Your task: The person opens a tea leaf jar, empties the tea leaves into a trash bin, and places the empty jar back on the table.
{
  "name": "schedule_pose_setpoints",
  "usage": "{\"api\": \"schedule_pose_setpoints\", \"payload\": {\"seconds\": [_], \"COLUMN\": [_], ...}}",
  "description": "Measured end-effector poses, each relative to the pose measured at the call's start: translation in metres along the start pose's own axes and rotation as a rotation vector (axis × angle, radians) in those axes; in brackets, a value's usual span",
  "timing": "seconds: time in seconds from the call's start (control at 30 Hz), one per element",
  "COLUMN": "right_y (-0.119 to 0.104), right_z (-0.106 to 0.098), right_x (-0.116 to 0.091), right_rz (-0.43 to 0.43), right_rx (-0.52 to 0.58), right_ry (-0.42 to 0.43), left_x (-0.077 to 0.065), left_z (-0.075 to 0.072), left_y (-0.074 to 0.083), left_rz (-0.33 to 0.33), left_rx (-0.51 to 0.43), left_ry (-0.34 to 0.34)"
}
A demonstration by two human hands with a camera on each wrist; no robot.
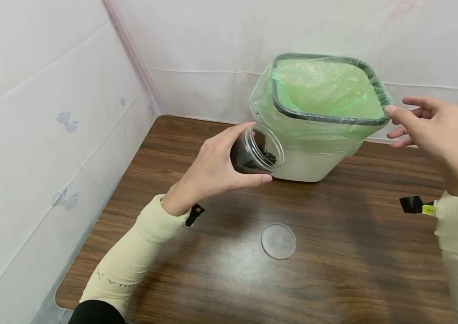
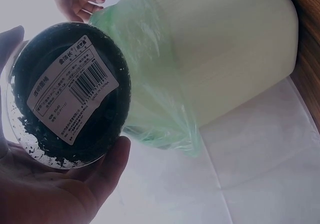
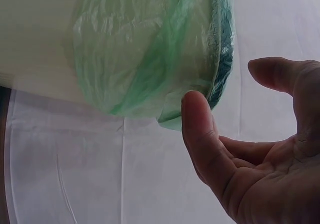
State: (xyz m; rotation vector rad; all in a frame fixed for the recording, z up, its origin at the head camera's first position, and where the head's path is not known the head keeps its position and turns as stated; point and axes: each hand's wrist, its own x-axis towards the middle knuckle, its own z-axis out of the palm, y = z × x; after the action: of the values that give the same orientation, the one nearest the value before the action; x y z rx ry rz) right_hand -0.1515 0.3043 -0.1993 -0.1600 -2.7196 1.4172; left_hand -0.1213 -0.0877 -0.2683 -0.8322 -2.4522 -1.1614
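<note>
My left hand (image 1: 217, 166) grips a clear plastic jar (image 1: 240, 155), thumb on the near side and fingers round the back. The jar is tilted, its open mouth facing right and toward the head camera. Dark dry flakes (image 1: 268, 156), like tea leaves, lie inside it. A barcode label (image 2: 72, 89) shows on the jar's base in the left wrist view. Just right of the jar stands a pale bin (image 1: 303, 168) lined with a green plastic bag (image 1: 326, 90). My right hand (image 1: 435, 126) is at the bin's right rim corner, fingers parted and loosely bent, holding nothing.
A round clear lid (image 1: 278, 241) lies flat on the brown wooden table (image 1: 334, 279), nearer to me than the bin. White sheeting (image 1: 196, 40) hangs behind the table and along its left side. The bag folds over the bin's dark rim (image 1: 326, 118).
</note>
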Motion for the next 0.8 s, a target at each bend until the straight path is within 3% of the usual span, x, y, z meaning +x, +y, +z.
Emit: {"api": "schedule_pose_setpoints", "payload": {"seconds": [0.17, 0.5, 0.8], "right_y": [-0.004, -0.013, -0.013], "right_z": [0.001, 0.004, 0.004], "right_x": [0.004, 0.016, 0.025], "right_rz": [-0.014, -0.022, -0.045], "right_rx": [-0.058, -0.294, -0.381], "right_ry": [-0.002, -0.039, -0.085], "left_x": [0.0, 0.0, 0.001], "left_z": [-0.001, -0.003, -0.003], "left_y": [0.0, 0.001, 0.0], "left_rz": [-0.006, -0.001, 0.011], "left_rx": [-0.01, -0.002, -0.016], "left_ry": [-0.014, -0.019, -0.004]}}
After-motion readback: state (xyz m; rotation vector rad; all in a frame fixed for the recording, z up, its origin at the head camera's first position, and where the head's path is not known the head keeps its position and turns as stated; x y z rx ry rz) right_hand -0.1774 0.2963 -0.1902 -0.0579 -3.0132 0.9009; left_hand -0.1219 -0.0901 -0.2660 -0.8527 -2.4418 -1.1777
